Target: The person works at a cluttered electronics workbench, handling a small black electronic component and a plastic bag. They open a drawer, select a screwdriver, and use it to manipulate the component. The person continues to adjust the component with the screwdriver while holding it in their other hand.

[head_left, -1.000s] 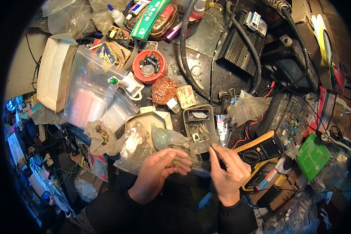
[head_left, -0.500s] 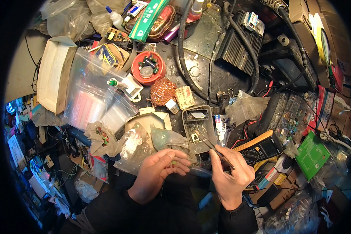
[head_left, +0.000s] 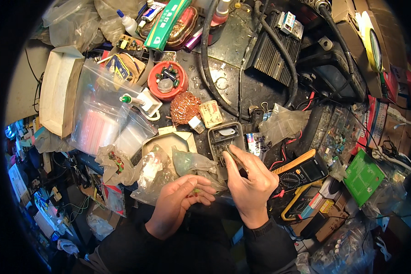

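My right hand (head_left: 252,185) is pinched over a small grey plastic tray (head_left: 213,137), its thumb and forefinger reaching inside. A slim pair of tweezers is in that grip, mostly hidden by the fingers now. In the tray lie a pale, leaf-shaped metal piece (head_left: 227,131) and small wire-like parts. To the left, my left hand (head_left: 176,204) is loosely cupped with fingers a little apart, and no held thing shows in it. Just beyond its fingers lie clear plastic bags (head_left: 192,162), one greenish.
Beyond the tray sit a copper wire ball (head_left: 185,108) and a red tub (head_left: 180,84) of small components. A yellow-edged multimeter (head_left: 301,171) and a green circuit board (head_left: 363,177) lie right. Thick black cable (head_left: 207,68) loops across the bench. Zip bags (head_left: 96,130) lie left.
My right hand has moved left and further over the tray, its fingers now covering the tray's near part and the tweezers. My left hand keeps its cupped shape. The whole view has shifted slightly.
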`<action>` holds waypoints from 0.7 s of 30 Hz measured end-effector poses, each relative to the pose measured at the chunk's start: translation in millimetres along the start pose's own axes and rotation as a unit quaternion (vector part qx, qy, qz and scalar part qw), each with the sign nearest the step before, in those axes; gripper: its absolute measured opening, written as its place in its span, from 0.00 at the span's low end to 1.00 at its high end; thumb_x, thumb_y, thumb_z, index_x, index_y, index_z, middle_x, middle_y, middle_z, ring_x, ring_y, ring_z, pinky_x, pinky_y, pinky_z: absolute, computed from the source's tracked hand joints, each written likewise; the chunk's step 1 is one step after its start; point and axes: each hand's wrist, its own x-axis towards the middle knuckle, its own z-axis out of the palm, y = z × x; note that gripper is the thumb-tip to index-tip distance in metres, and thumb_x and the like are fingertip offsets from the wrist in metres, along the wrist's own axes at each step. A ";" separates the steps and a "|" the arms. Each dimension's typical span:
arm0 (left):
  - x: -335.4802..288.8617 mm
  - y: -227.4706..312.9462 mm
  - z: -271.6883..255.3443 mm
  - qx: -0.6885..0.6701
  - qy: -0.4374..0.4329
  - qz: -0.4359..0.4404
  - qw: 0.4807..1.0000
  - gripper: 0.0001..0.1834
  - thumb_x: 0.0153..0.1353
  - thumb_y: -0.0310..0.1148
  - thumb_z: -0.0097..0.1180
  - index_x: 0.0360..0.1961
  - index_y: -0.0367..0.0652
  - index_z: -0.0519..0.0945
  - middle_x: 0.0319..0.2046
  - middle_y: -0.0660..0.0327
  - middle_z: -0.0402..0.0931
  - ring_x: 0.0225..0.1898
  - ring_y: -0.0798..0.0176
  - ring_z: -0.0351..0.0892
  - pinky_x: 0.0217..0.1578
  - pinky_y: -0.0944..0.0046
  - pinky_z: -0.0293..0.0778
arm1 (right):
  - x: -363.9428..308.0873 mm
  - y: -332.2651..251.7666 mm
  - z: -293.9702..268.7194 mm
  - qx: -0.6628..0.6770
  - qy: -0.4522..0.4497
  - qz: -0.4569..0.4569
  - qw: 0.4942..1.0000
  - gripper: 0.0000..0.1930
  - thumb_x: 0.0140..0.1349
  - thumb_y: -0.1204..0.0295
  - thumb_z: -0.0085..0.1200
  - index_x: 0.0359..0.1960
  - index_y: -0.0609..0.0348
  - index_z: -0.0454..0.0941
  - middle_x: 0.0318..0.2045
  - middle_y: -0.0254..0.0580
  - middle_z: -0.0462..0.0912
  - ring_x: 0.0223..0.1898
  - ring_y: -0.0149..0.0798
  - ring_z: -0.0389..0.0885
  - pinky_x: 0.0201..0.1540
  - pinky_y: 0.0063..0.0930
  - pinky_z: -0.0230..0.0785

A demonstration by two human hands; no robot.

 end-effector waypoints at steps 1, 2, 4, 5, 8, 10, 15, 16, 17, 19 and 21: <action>-0.2 0.2 -0.1 0.000 0.000 0.000 1.000 0.20 0.89 0.37 0.46 0.61 0.30 0.82 0.51 0.45 0.90 0.49 0.54 0.91 0.55 0.57 0.84 | 0.0 -0.3 0.7 0.001 0.002 0.004 1.000 0.10 0.62 0.80 0.79 0.44 0.64 0.95 0.38 0.47 0.96 0.35 0.38 0.97 0.39 0.26 0.86; -0.3 0.6 -0.1 0.000 0.000 0.001 1.000 0.20 0.89 0.37 0.46 0.61 0.30 0.82 0.51 0.45 0.90 0.49 0.54 0.91 0.55 0.57 0.84 | 0.1 -0.7 0.7 0.000 0.001 0.013 1.000 0.09 0.62 0.80 0.79 0.44 0.64 0.95 0.37 0.47 0.96 0.34 0.37 0.96 0.38 0.26 0.85; -0.6 2.1 0.1 -0.001 0.001 0.001 1.000 0.20 0.89 0.37 0.46 0.61 0.30 0.82 0.51 0.45 0.90 0.49 0.54 0.91 0.55 0.58 0.84 | 0.1 -2.3 -2.1 -0.004 -0.010 0.036 0.999 0.09 0.63 0.80 0.79 0.44 0.65 0.95 0.37 0.47 0.96 0.32 0.35 0.95 0.35 0.26 0.84; -0.7 3.0 0.2 -0.001 0.001 0.001 1.000 0.20 0.89 0.36 0.46 0.62 0.30 0.82 0.52 0.45 0.90 0.49 0.54 0.91 0.55 0.58 0.84 | -0.4 -3.8 -6.7 -0.009 -0.021 0.050 0.998 0.09 0.63 0.80 0.78 0.44 0.65 0.95 0.37 0.47 0.96 0.32 0.34 0.94 0.34 0.25 0.83; -1.2 5.5 0.1 -0.004 0.005 -0.004 1.000 0.20 0.89 0.36 0.46 0.62 0.29 0.82 0.51 0.46 0.90 0.49 0.54 0.91 0.56 0.58 0.84 | 1.9 -5.4 -13.9 -0.016 -0.042 0.064 0.997 0.09 0.63 0.80 0.78 0.44 0.66 0.95 0.37 0.47 0.96 0.30 0.33 0.93 0.32 0.25 0.81; -1.7 6.6 0.4 -0.005 0.008 -0.004 1.000 0.19 0.89 0.36 0.46 0.62 0.30 0.82 0.50 0.46 0.90 0.49 0.55 0.90 0.55 0.58 0.84 | 1.6 -6.6 -18.1 -0.021 -0.043 0.065 0.997 0.09 0.63 0.80 0.79 0.44 0.65 0.95 0.37 0.47 0.96 0.29 0.32 0.92 0.31 0.25 0.81; -3.9 14.4 3.9 0.054 0.024 0.021 0.998 0.18 0.88 0.35 0.50 0.58 0.31 0.84 0.43 0.52 0.90 0.38 0.64 0.87 0.42 0.66 0.81 | 0.5 -6.1 -16.6 0.002 -0.004 0.015 1.000 0.10 0.62 0.81 0.79 0.45 0.66 0.95 0.37 0.48 0.96 0.31 0.32 0.94 0.33 0.24 0.81; -5.0 18.0 5.5 0.081 0.035 0.025 0.996 0.17 0.87 0.35 0.52 0.56 0.31 0.86 0.41 0.54 0.89 0.35 0.67 0.85 0.38 0.68 0.79 | 0.9 -6.1 -15.1 0.008 0.001 0.009 1.000 0.11 0.61 0.81 0.79 0.45 0.66 0.95 0.38 0.48 0.96 0.32 0.33 0.94 0.33 0.24 0.81; -6.0 22.3 7.3 0.113 0.060 0.013 0.992 0.16 0.87 0.35 0.55 0.55 0.32 0.87 0.38 0.56 0.89 0.32 0.70 0.83 0.34 0.70 0.77 | 0.7 -7.4 -15.6 0.002 -0.008 0.011 1.000 0.11 0.61 0.82 0.79 0.45 0.66 0.95 0.38 0.48 0.96 0.32 0.33 0.95 0.34 0.24 0.82; -6.1 31.6 12.6 0.161 0.076 0.042 0.983 0.13 0.84 0.33 0.61 0.51 0.32 0.90 0.34 0.60 0.88 0.29 0.74 0.79 0.30 0.72 0.71 | -0.1 -13.0 -17.3 -0.008 -0.025 0.021 0.999 0.11 0.61 0.82 0.79 0.44 0.66 0.95 0.38 0.49 0.96 0.34 0.34 0.96 0.36 0.24 0.83; -3.1 41.1 17.9 0.202 0.100 0.075 0.971 0.11 0.81 0.33 0.66 0.50 0.34 0.92 0.33 0.63 0.88 0.28 0.75 0.78 0.30 0.73 0.72 | -0.1 -20.0 -23.5 -0.009 -0.017 0.010 1.000 0.11 0.60 0.83 0.79 0.44 0.65 0.94 0.38 0.49 0.96 0.35 0.36 0.96 0.37 0.24 0.84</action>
